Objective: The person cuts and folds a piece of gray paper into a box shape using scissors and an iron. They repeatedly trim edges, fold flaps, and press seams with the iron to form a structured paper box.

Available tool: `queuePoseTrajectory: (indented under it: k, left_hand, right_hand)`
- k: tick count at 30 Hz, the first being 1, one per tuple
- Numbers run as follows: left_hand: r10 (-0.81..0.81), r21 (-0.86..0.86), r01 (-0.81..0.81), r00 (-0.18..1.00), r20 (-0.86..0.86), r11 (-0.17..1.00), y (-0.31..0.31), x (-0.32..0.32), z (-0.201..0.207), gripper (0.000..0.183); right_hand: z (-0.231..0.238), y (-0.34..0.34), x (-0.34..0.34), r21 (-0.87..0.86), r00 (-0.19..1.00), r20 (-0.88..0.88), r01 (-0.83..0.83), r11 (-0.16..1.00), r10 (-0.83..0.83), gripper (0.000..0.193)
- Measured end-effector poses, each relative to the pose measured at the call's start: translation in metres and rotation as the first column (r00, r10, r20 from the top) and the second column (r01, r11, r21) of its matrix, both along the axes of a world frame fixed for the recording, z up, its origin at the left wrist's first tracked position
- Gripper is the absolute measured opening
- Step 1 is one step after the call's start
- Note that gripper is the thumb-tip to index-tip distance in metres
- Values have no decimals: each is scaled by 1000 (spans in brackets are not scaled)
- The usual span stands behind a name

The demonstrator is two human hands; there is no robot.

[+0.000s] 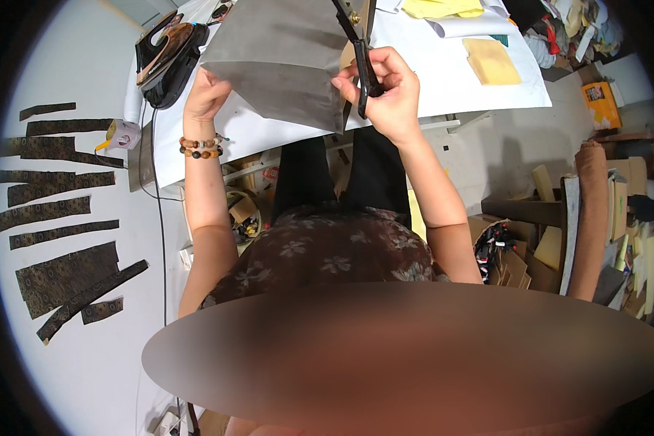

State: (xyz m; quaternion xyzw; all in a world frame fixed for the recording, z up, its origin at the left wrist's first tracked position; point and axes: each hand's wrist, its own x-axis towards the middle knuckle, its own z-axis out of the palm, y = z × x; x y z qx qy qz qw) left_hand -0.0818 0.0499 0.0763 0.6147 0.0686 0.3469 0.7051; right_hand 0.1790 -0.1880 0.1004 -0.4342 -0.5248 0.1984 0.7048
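A sheet of grey fabric (287, 43) lies over the white table, its near part lifted and hanging past the front edge. My left hand (206, 96), with a beaded bracelet at the wrist, is closed on the fabric's left edge. At the right edge, my right hand (391, 93) has its fingers through the handle of black scissors (363, 62). The blades point away from me and rise out of the top of the view. The thumb and forefinger of that hand also reach the fabric's edge, partly hidden by the scissors.
An iron (171, 62) with a cord stands left on the white-covered table (407, 80). Yellow foam (493, 62) and paper lie right. Patterned fabric strips (47, 211) and a tape measure (120, 136) are far left. Boxes and rolls (588, 218) crowd the right side.
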Motion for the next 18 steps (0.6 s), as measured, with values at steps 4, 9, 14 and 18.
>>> queuePoseTrajectory:
  k: [4,9,14,18]
  left_hand:
    - [60,14,-60,998,-26,998,-1,0,-1,62]
    - [21,-9,-20,998,56,1000,26,-7,-2,56]
    - [185,-42,-183,982,47,982,27,-17,10,41]
    - [729,277,-802,597,335,530,-44,-1,24,32]
  right_hand:
    - [-4,-16,-5,-30,998,-34,44,999,-45,34]
    - [-8,-67,11,-124,999,-37,17,992,-22,31]
    - [-1,-124,40,-401,957,-142,-288,870,251,38]
    - [10,-136,42,-491,843,-354,-537,686,406,38]
